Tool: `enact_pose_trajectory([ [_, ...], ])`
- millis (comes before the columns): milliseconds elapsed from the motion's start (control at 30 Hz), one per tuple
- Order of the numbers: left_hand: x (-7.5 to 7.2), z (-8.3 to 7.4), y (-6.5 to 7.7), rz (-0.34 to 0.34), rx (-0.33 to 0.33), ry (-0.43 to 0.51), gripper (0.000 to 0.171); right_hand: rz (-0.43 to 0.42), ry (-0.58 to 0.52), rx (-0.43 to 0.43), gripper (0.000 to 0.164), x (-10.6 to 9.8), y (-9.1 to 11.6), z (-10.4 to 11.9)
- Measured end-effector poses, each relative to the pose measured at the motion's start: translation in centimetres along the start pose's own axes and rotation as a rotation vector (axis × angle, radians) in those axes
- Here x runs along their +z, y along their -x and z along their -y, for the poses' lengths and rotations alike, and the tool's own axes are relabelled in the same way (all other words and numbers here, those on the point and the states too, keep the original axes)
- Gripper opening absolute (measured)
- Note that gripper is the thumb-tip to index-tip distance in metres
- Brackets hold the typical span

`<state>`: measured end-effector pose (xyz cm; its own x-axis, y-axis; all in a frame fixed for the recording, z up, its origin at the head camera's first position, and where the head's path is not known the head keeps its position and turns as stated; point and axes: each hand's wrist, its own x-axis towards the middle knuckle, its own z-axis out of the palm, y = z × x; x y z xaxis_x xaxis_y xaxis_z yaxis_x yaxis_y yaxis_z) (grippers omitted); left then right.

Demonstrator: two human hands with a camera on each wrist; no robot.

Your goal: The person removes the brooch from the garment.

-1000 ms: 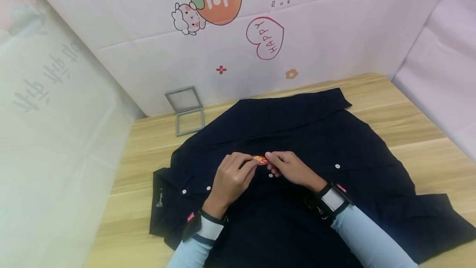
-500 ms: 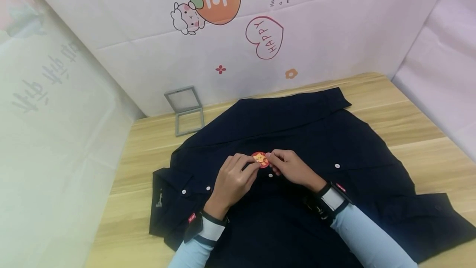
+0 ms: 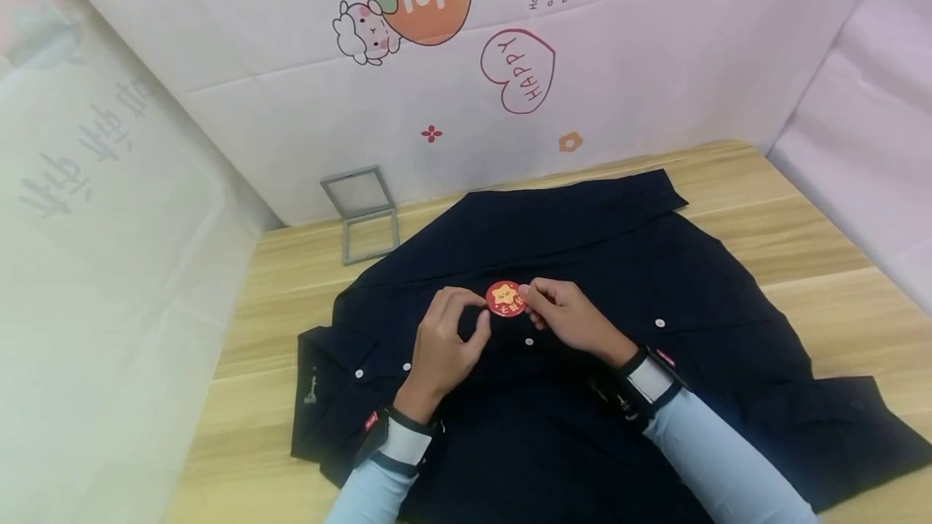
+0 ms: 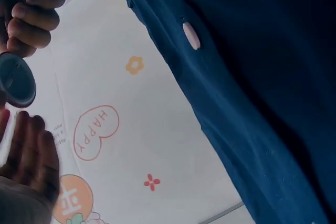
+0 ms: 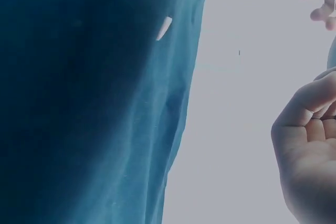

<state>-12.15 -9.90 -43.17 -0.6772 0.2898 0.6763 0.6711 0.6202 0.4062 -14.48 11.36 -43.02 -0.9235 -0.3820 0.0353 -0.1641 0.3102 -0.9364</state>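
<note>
A round red button badge (image 3: 502,299) with a yellow star is pinched at its right side between the thumb and fingers of my right hand (image 3: 571,318). My left hand (image 3: 446,338) is at its left side, fingertips right at the rim, thumb spread apart from the fingers. In the left wrist view the dark back of the badge (image 4: 20,83) shows a thin pin. Both hands are over a navy button-up shirt (image 3: 582,241) spread flat. The right wrist view shows my curled right hand (image 5: 310,145); the badge is mostly out of that frame.
The shirt lies on a wood-grain table (image 3: 240,346), its collar (image 3: 309,395) to the left. White shirt buttons (image 3: 529,342) run along the placket. A small grey hinged frame (image 3: 370,234) stands open at the back left. Printed white cloth (image 3: 291,128) hangs behind.
The badge has turned from edge-on to face up, showing its star, and has shifted slightly away from me. My left thumb and fingers have come off it and spread; my right hand still holds it.
</note>
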Motion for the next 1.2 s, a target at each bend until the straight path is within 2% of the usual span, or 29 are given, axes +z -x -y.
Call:
enact_pose_trajectory([
  [100, 0.0, -0.1, 0.1, 0.038, -0.188, 0.058, 0.008, -0.009, 0.006, -0.009, 0.041, 0.2, -0.1, 0.2],
  [200, 0.0, -0.2, 0.0, 0.083, -0.331, 0.152, 0.019, -0.01, 0.011, -0.013, 0.039, 0.4, -0.2, 0.3],
  [300, 0.1, -0.3, 0.0, 0.125, -0.433, 0.275, 0.034, -0.01, 0.009, -0.015, 0.038, 0.7, -0.2, 0.2],
  [433, 0.4, -0.6, -0.1, 0.181, -0.521, 0.4, 0.042, -0.013, 0.012, -0.026, 0.037, 0.8, -0.2, 0.1],
  [567, 0.5, -0.8, -0.1, 0.222, -0.56, 0.451, 0.038, -0.004, 0.017, -0.042, 0.037, 1.0, -0.3, -0.2],
  [700, 0.6, -0.8, 0.0, 0.231, -0.57, 0.477, 0.034, 0.007, 0.017, -0.041, 0.037, 1.1, -0.4, -0.4],
  [967, 0.0, -0.6, 0.1, 0.219, -0.598, 0.507, 0.035, 0.041, 0.015, -0.024, 0.039, 1.4, -0.5, 0.2],
  [1100, -0.3, -0.3, 0.1, 0.22, -0.623, 0.503, 0.035, 0.046, 0.036, -0.034, 0.038, 1.6, -0.7, 0.3],
  [1200, -0.8, -0.1, 0.0, 0.194, -0.635, 0.493, 0.034, 0.04, 0.061, -0.057, 0.037, 1.7, -1.1, 0.4],
])
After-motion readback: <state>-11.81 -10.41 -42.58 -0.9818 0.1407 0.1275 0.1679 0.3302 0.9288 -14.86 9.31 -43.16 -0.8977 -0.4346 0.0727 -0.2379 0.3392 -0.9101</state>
